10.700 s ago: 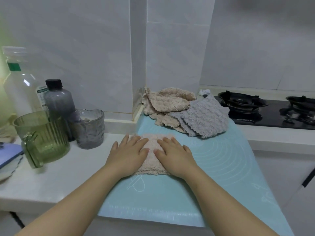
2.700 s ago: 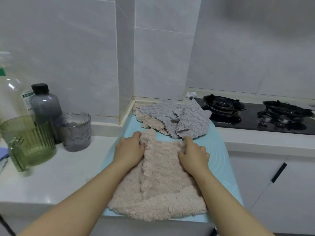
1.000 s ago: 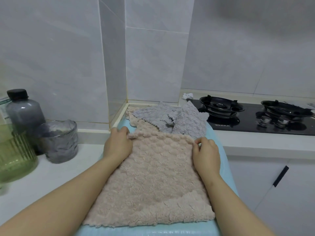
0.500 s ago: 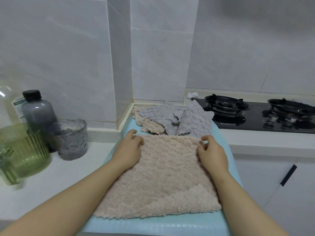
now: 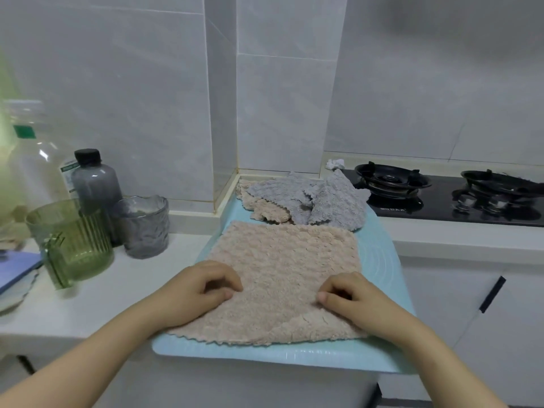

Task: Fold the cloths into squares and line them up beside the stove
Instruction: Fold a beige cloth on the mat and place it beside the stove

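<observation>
Clear plastic bottle [image 5: 32,160] with a green label sits way over on my left, with a green ribbed glass jug [image 5: 73,245] in front of it on the white counter [image 5: 97,304]. Next along are a smoky grey bottle [image 5: 94,184] with a black cap and a grey textured tumbler [image 5: 144,228], both just beside the jug.

Then there's the light blue mat [image 5: 379,254], and the beige cloth [image 5: 282,278] is spread open and mostly flat on it. Its near right corner is flipped over on itself. My left hand [image 5: 200,290] is on the cloth's left edge, fingers curled in and pinching the fabric with the thumb. My right hand [image 5: 356,298] is doing the same on the right side, closed on the cloth close to that flipped corner. Neither hand is opened wide.

Behind the spread cloth, at the far end of the mat, is a rumpled pile: a grey cloth [image 5: 323,201] on top of another beige one [image 5: 265,210], pushed up near the wall corner. A little white crumpled scrap [image 5: 335,164] sits just past it.

Right of all that is the black gas stove [image 5: 441,201] with two burners. The grey cloth's edge reaches almost to it. Below are white cabinets with a dark handle [image 5: 491,293].
</observation>
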`<action>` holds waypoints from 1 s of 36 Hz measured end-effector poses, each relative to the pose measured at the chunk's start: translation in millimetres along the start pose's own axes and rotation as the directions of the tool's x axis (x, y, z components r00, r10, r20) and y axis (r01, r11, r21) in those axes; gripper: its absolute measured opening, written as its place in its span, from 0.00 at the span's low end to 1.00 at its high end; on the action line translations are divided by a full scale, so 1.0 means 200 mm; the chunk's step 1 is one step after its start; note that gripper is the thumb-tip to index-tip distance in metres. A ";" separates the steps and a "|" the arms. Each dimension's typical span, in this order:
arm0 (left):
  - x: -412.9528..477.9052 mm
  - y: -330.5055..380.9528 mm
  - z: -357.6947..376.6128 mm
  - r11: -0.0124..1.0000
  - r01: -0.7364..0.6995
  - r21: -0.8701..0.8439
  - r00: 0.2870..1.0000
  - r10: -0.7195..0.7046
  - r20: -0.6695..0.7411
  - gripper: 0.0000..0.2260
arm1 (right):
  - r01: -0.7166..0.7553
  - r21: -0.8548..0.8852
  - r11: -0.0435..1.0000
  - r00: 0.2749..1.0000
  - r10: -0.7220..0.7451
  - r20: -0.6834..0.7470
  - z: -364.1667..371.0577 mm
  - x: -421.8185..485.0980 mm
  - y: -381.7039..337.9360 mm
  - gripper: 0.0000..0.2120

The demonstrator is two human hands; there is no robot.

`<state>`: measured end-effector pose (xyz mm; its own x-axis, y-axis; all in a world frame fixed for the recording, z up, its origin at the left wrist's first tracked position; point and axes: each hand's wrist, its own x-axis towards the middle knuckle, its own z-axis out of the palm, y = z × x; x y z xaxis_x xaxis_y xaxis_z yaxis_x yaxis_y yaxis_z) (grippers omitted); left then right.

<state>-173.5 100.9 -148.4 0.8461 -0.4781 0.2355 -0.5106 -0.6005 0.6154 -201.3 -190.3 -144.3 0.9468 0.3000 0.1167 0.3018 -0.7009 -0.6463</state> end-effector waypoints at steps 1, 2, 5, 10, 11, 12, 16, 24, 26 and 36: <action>-0.02 0.00 0.00 0.999 0.004 -0.041 1.000 -0.004 0.004 0.17 | 0.006 0.013 1.000 1.000 -0.006 -0.004 0.01 -0.01 0.01 0.14; -0.03 -0.01 -0.01 0.997 0.000 -0.073 1.000 0.001 0.011 0.16 | 0.014 0.021 1.000 1.000 -0.014 -0.008 0.01 -0.03 0.01 0.14; -0.07 0.01 -0.02 0.995 -0.023 -0.101 0.999 0.027 0.044 0.07 | 0.024 0.001 1.000 0.999 -0.024 0.021 0.01 -0.07 -0.02 0.12; -0.07 0.01 -0.01 0.997 -0.056 -0.044 0.996 0.059 0.064 0.25 | 0.019 -0.018 1.000 0.997 -0.018 0.076 -0.01 -0.10 -0.04 0.13; -0.08 0.01 -0.01 0.998 -0.059 -0.039 0.995 0.062 0.073 0.26 | 0.022 -0.016 1.000 0.997 -0.020 0.074 -0.02 -0.10 -0.04 0.12; -0.08 0.02 -0.01 0.997 -0.066 -0.028 0.994 0.069 0.086 0.26 | 0.018 -0.010 1.000 0.998 -0.017 0.068 -0.01 -0.10 -0.04 0.12; -0.12 0.02 -0.01 0.991 -0.126 0.038 0.983 0.120 0.138 0.21 | 0.034 0.071 0.997 0.998 -0.038 0.059 -0.02 -0.11 -0.04 0.11; -0.13 -0.01 -0.02 0.984 -0.134 0.121 0.977 0.110 0.184 0.25 | -0.020 0.212 0.977 0.999 0.010 0.052 -0.04 -0.12 -0.05 0.12; -0.13 -0.01 -0.02 0.984 -0.128 0.120 0.976 0.104 0.192 0.26 | -0.061 0.299 0.952 0.998 0.060 0.013 -0.03 -0.12 -0.03 0.10; -0.14 0.00 -0.03 0.999 -0.009 -0.035 0.979 0.016 0.201 0.25 | -0.101 0.459 0.883 0.984 0.156 -0.082 -0.02 -0.12 -0.03 0.08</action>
<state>-195.7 118.7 -149.8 0.7899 -0.6067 0.0895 -0.5128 -0.5735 0.6388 -226.5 -196.1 -139.3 0.9882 0.1331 0.0763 0.1192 -0.3521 -0.9284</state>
